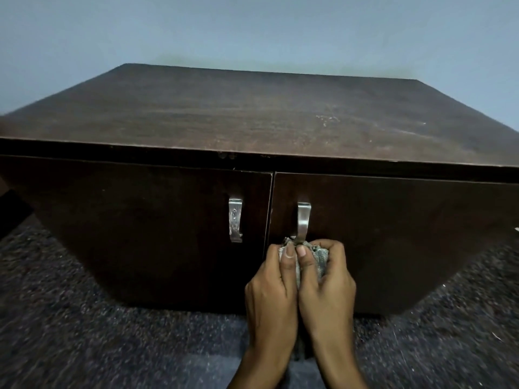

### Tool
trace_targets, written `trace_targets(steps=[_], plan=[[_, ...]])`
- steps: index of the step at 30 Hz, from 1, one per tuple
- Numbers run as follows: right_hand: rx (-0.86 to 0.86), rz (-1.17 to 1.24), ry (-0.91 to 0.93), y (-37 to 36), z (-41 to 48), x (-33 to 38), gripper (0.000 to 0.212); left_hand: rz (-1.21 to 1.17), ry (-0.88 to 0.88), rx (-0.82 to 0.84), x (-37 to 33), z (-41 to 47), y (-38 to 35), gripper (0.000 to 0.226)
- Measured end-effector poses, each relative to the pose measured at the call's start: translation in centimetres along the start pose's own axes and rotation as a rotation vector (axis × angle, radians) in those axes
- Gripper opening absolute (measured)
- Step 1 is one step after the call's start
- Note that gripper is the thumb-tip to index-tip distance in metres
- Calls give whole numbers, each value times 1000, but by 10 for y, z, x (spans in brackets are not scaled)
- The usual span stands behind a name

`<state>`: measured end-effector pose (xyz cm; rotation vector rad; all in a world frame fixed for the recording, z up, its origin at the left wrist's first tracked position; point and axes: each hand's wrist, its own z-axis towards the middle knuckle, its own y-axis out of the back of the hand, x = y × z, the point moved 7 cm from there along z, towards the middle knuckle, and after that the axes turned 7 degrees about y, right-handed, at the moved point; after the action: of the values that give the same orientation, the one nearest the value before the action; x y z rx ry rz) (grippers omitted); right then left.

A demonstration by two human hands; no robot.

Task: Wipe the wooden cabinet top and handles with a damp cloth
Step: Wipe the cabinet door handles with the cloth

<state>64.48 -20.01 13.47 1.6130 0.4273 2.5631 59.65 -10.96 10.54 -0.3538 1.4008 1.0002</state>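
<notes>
Dim, even lighting; cabinet front (140, 234) sunk in shadow. Wide-angle bowing seen at edges. Carpet (84, 346) smeared by blur.

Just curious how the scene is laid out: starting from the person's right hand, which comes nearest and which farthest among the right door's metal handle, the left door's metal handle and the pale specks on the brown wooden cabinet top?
1. Right door's metal handle: just above the right hand, its lower end in the grey cloth.
2. Left door's metal handle: further left.
3. Pale specks: up on the cabinet top, farthest.
</notes>
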Motion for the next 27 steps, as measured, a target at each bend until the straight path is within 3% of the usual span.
trace_targets(steps=[4, 11, 20, 27], plan=[[-4, 0, 64, 11, 4, 25, 18, -57, -66, -42, -20, -3, 9, 37], [24, 3, 72, 16, 35, 50, 12, -80, -129, -68, -54, 16, 22, 35], [-44, 21, 78, 13, 4, 27, 8, -24, -117, -19, -25, 2, 6, 43], [4, -51, 13, 3, 2, -3, 8, 57, -43, 58, -2, 3, -4, 50]])
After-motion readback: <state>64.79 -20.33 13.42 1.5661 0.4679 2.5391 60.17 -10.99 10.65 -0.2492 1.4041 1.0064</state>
